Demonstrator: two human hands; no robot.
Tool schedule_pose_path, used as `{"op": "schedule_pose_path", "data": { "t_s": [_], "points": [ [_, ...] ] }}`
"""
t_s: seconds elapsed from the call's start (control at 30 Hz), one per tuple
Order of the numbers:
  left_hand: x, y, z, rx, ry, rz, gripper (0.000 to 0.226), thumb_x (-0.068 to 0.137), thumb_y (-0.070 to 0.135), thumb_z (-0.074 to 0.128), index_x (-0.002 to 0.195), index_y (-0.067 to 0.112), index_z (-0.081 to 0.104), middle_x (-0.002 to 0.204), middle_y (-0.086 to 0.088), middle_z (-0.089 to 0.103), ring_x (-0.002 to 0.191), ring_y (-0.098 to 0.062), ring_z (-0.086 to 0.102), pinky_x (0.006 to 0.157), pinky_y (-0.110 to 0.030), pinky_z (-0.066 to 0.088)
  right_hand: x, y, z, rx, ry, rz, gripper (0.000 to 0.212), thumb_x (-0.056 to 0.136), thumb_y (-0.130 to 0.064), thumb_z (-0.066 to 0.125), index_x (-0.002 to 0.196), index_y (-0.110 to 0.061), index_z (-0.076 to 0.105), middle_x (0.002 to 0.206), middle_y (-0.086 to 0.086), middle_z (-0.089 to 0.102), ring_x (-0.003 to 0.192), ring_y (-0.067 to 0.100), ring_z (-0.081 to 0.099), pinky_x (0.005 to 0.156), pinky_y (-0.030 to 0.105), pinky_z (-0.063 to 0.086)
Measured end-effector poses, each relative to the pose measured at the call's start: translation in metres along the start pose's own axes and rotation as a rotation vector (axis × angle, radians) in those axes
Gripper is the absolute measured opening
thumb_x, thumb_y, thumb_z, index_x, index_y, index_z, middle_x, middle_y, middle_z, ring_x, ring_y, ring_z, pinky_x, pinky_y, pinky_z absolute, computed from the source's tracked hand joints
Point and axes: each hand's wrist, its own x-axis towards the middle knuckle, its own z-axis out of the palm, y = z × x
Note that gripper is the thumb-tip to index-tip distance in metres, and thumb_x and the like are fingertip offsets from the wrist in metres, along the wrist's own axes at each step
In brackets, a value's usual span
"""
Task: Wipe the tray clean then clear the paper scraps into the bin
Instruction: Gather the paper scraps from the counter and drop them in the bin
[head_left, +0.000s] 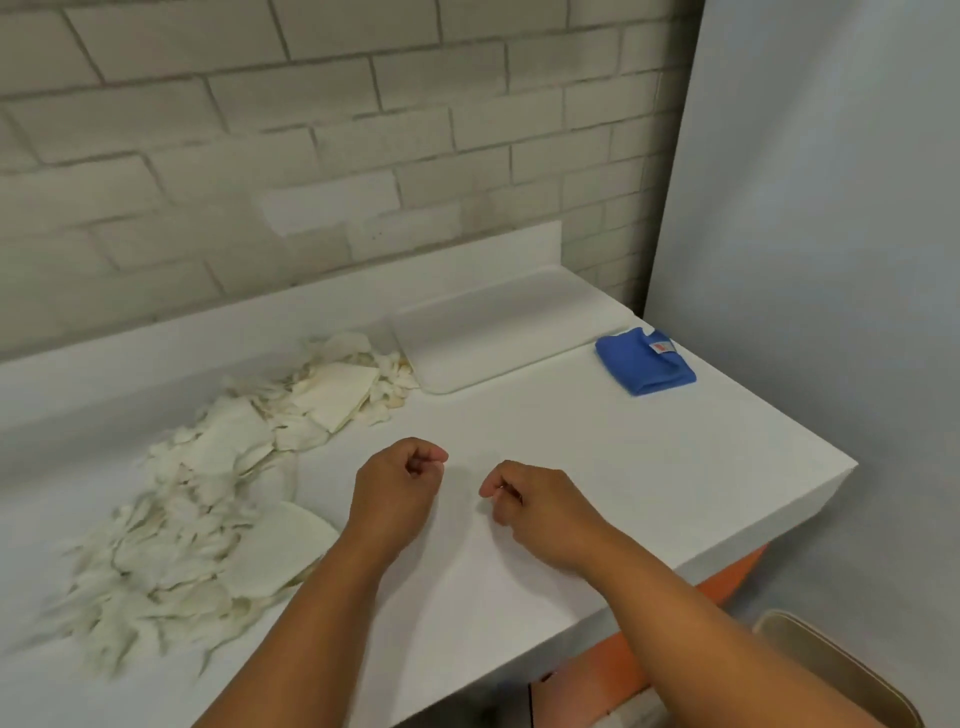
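Observation:
A flat white tray (498, 332) lies at the back of the white table against the wall ledge. A folded blue cloth (644, 361) sits just right of the tray near the table's right edge. A wide heap of torn off-white paper scraps (208, 483) spreads from the tray's left corner down the left side of the table. My left hand (400, 483) and my right hand (530, 499) hover over the bare middle of the table, side by side, fingers loosely curled and holding nothing.
A beige bin (841, 670) stands on the floor at the lower right, below the table's edge. The table (571, 452) has an orange frame underneath. A brick wall runs behind and a grey panel stands on the right.

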Motion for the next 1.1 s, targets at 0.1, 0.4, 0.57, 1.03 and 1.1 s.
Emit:
{"op": "schedule_pose_path", "data": {
  "t_s": [0.1,0.4,0.57,1.03,1.1],
  "points": [
    [0.0,-0.019,-0.041,0.109,0.086,0.031,0.017,0.087,0.014,0.058,0.086,0.028,0.067,0.082,0.01,0.063,0.074,-0.008,0.059,0.066,-0.021,0.047,0.01,-0.027,0.03,-0.069,-0.139,-0.032,0.023,0.096,-0.025,0.044,0.11,-0.029,0.062,0.104,-0.006,0.063,0.092,0.014,0.062,0.086,0.03,0.053],
    [-0.003,-0.083,-0.154,0.562,-0.191,-0.134,0.036,0.075,0.037,0.069,0.108,0.044,0.055,0.116,0.006,0.048,0.11,-0.015,0.05,0.086,-0.028,0.043,0.026,-0.096,0.111,-0.443,-0.351,-0.384,0.081,0.079,-0.05,0.069,0.142,-0.054,0.018,0.151,-0.002,0.019,0.138,0.022,0.019,0.109,0.044,0.033],
    [-0.005,-0.095,-0.161,0.548,-0.208,-0.159,0.052,0.077,0.042,0.068,0.124,0.033,0.049,0.113,0.008,0.055,0.099,-0.01,0.055,0.078,-0.022,0.045,0.053,-0.118,0.133,-0.465,-0.351,-0.173,0.089,0.08,-0.057,0.065,0.15,-0.04,0.012,0.15,0.009,0.025,0.139,0.032,0.02,0.107,0.045,0.035],
    [0.003,-0.102,-0.172,0.125,-0.016,0.033,0.032,0.09,0.005,0.056,0.099,0.033,0.068,0.093,0.011,0.069,0.088,-0.001,0.063,0.071,-0.011,0.045,0.078,-0.128,0.125,-0.283,-0.343,0.148,0.068,0.062,-0.031,0.088,0.119,-0.008,0.058,0.114,0.006,0.064,0.103,0.022,0.063,0.09,0.037,0.055],
    [0.003,-0.102,-0.18,0.156,0.026,0.048,0.026,0.09,0.011,0.058,0.099,0.032,0.069,0.093,0.011,0.068,0.087,-0.003,0.062,0.069,-0.012,0.043,0.077,-0.129,0.111,-0.222,-0.268,0.112,0.066,0.063,-0.029,0.088,0.118,-0.009,0.058,0.114,0.005,0.063,0.107,0.022,0.061,0.094,0.038,0.052]
  ]
}}
